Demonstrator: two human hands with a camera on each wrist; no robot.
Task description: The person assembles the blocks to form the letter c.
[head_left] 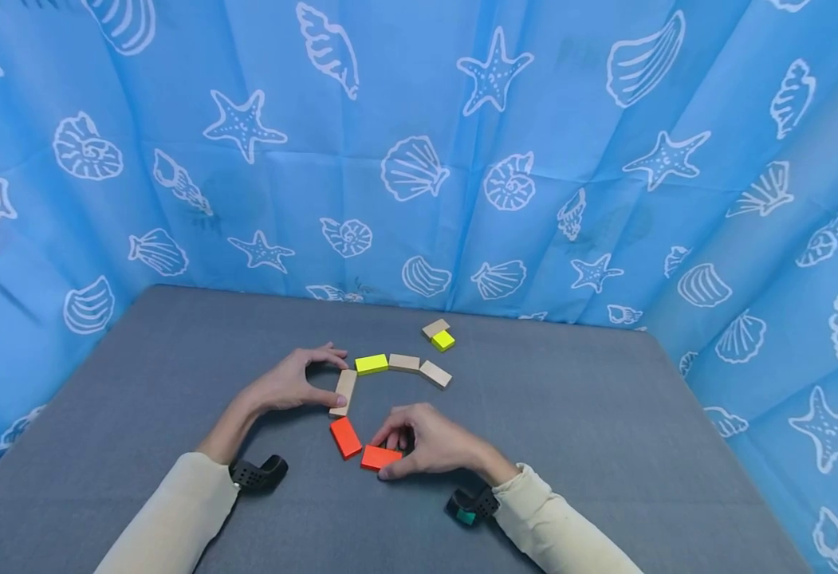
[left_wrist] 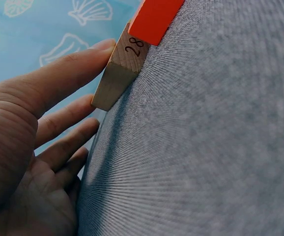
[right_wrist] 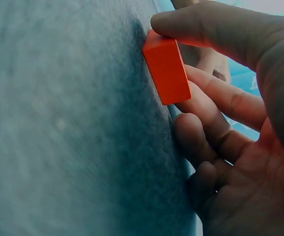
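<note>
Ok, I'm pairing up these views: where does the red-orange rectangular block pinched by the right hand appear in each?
Head: the red-orange rectangular block sits below centre, in the right hand.
Left wrist: not seen; the other red-orange block, by the pale wooden block, is at top.
Right wrist: the block, upper middle, under the thumb.
Shared landmark: grey cloth surface.

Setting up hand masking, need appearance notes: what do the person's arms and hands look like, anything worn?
Left hand and right hand are both ungloved. Left sleeve and right sleeve are long, plain cream. Each wrist carries a black mount: left mount perforated; right mount also perforated, with a green patch.
</note>
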